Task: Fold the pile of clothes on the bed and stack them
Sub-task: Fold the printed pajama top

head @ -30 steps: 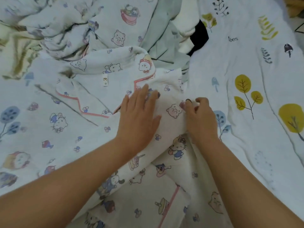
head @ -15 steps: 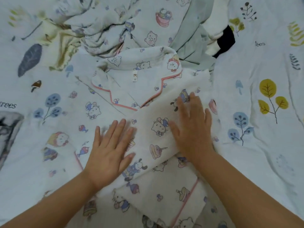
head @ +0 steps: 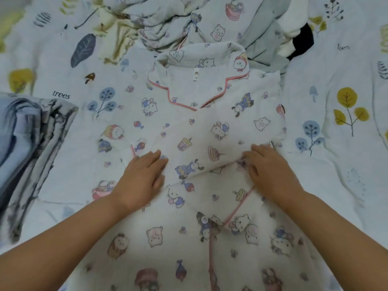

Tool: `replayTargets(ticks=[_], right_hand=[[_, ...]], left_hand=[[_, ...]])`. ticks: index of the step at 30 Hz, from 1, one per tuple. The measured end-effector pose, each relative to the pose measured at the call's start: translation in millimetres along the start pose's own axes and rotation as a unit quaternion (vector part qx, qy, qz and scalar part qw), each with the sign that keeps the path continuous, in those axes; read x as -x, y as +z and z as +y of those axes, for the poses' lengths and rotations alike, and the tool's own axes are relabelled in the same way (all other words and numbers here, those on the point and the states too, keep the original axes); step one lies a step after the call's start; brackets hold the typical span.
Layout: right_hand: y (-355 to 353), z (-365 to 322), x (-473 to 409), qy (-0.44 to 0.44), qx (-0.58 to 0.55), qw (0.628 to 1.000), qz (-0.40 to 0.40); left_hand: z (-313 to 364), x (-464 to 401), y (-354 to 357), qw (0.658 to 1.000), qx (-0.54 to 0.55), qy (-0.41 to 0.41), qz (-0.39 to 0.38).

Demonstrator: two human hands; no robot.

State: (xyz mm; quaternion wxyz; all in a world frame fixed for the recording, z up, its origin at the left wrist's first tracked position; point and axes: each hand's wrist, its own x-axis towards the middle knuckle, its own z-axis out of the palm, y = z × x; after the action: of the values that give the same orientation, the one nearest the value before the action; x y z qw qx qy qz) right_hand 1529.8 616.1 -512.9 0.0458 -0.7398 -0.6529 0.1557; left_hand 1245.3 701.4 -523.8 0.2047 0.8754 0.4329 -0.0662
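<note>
A white pyjama shirt point(head: 210, 127) with cartoon prints and pink piping lies flat on the bed, collar away from me. Its right sleeve is folded across the chest. My left hand point(head: 140, 177) rests flat on the shirt's left side, fingers straight. My right hand point(head: 270, 173) presses down on the folded sleeve at the right, fingers slightly bent, fingertips under a fabric fold. A stack of folded blue and grey clothes point(head: 31, 148) sits at the left edge. The unfolded pile point(head: 189, 19) lies crumpled beyond the collar.
The bed sheet point(head: 336, 143) is white with tree and leaf prints. A grey-green garment point(head: 268, 38) and a black item point(head: 302, 40) lie at the top right of the pile. A yellowish cloth point(head: 117, 38) sits at the pile's left.
Both hands slid toward me along the shirt, smoothing it; the right hand had pinched the sleeve edge, then flattened. The view shifted, showing the folded stack at left.
</note>
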Motion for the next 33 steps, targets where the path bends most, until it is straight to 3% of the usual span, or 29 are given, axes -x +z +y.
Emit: replayTargets(ticks=[8, 14, 18, 25, 28, 33], right_hand=[[7, -7, 115, -0.033, 0.044, 0.998, -0.014], [34, -41, 167, -0.100, 0.097, 0.975, -0.175], [52, -41, 181, -0.149, 0.116, 0.974, -0.128], [54, -40, 166, -0.142, 0.121, 0.978, -0.091], [38, -41, 156, -0.125, 0.113, 0.982, -0.083], [-9, -33, 136, -0.047, 0.110, 0.985, -0.128]], left_hand=[[32, 97, 22, 0.996, -0.060, 0.042, -0.048], [72, 146, 55, 0.977, -0.145, 0.112, -0.106], [80, 154, 70, 0.976, -0.152, 0.100, -0.117], [79, 147, 71, 0.986, -0.112, 0.120, 0.028], [71, 139, 49, 0.994, -0.062, 0.076, -0.049], [46, 126, 9, 0.989, -0.061, -0.069, -0.114]])
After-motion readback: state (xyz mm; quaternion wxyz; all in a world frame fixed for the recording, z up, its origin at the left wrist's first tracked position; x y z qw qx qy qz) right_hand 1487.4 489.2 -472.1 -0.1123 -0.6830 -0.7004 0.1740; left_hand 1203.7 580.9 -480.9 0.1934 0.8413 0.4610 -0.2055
